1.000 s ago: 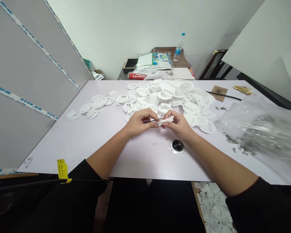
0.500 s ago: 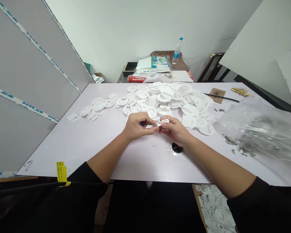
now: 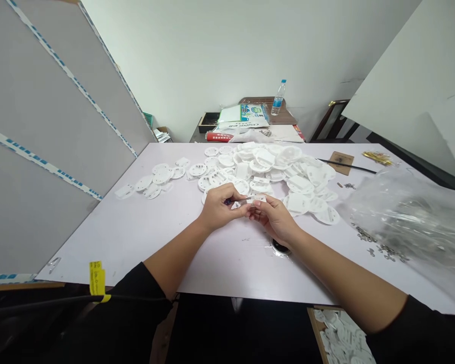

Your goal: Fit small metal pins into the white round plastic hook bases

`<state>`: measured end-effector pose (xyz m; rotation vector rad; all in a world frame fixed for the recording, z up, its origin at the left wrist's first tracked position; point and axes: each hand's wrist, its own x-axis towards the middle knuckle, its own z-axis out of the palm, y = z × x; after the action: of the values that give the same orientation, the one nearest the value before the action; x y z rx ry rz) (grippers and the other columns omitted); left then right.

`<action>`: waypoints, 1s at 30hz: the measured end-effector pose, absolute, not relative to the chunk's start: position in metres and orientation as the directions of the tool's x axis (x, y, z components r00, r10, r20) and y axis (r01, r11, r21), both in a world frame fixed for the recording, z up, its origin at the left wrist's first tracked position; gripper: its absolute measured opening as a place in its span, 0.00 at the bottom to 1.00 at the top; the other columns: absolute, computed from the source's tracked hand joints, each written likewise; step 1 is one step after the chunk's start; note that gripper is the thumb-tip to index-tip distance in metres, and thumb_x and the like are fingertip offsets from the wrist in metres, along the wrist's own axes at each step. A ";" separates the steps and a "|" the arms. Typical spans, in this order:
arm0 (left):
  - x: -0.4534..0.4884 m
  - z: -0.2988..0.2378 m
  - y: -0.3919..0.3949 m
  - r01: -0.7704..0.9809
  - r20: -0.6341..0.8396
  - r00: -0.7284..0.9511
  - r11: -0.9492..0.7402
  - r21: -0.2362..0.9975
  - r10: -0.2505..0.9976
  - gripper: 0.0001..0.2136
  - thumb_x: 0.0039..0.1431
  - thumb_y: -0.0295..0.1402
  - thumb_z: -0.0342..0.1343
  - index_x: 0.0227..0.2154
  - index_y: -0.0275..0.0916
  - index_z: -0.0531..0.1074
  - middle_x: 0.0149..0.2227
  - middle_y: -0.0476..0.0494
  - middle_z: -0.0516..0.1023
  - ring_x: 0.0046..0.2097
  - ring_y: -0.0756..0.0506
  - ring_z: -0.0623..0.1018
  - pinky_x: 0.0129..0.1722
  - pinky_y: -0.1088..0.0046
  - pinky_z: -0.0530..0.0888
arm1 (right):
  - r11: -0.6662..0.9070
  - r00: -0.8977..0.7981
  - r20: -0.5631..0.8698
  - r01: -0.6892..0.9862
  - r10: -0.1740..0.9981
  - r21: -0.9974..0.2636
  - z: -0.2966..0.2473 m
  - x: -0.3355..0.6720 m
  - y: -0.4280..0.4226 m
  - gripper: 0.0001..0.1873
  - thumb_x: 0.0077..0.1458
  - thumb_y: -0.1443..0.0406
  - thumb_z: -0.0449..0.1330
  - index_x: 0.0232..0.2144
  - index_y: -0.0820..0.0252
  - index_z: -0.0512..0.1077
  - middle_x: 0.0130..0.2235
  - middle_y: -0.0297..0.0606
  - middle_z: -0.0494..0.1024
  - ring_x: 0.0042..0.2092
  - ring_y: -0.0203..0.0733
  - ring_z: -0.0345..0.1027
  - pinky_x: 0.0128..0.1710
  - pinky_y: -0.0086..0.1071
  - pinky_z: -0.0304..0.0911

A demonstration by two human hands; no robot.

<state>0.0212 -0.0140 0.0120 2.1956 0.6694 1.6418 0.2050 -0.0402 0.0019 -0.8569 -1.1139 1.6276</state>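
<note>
My left hand is closed around a thin dark tool whose tip points right. My right hand pinches a small white plastic disc edge-on against that tip. Both hands hover just above the pale table, in front of a big heap of white plastic discs. A smaller group of discs lies to the left. A round black item sits on the table under my right wrist, partly hidden.
A crumpled clear plastic bag with small metal pieces beside it lies right. A black rod and brown card lie behind. A grey panel leans left. A box of discs sits below the table edge.
The view has tilted, so everything sits lower in frame. My hands stay together on the disc and tool, drawn slightly closer to me and covering more of the black item.
</note>
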 end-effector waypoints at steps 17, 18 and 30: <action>-0.049 0.009 0.029 0.844 0.568 -0.079 -0.248 0.476 0.819 0.05 0.61 0.36 0.60 0.33 0.41 0.76 0.37 0.48 0.76 0.38 0.48 0.75 0.37 0.70 0.67 | 0.117 -0.267 0.099 0.052 0.959 -0.992 0.001 0.223 -0.026 0.22 0.62 0.53 0.59 0.53 0.59 0.66 0.39 0.43 0.81 0.39 0.42 0.74 0.40 0.36 0.64; -0.050 0.007 0.030 0.856 0.541 -0.075 -0.224 0.466 0.838 0.05 0.61 0.36 0.61 0.33 0.41 0.77 0.38 0.48 0.77 0.39 0.47 0.75 0.37 0.70 0.66 | 0.120 -0.267 0.101 0.055 0.958 -0.991 0.001 0.223 -0.025 0.22 0.62 0.53 0.59 0.52 0.59 0.66 0.39 0.42 0.81 0.39 0.42 0.74 0.39 0.36 0.64; -0.051 0.011 0.034 0.815 0.339 -0.097 -0.121 0.567 0.936 0.10 0.55 0.41 0.65 0.38 0.44 0.79 0.44 0.46 0.77 0.45 0.44 0.76 0.41 0.68 0.67 | 0.171 -0.284 0.138 0.095 0.949 -0.981 -0.003 0.228 -0.021 0.19 0.62 0.52 0.59 0.47 0.60 0.70 0.36 0.42 0.80 0.38 0.42 0.73 0.39 0.36 0.64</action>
<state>-0.0513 0.0338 0.0109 1.9820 1.9553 1.0181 0.2284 -0.0208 -0.0027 -1.0302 -1.5728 1.2306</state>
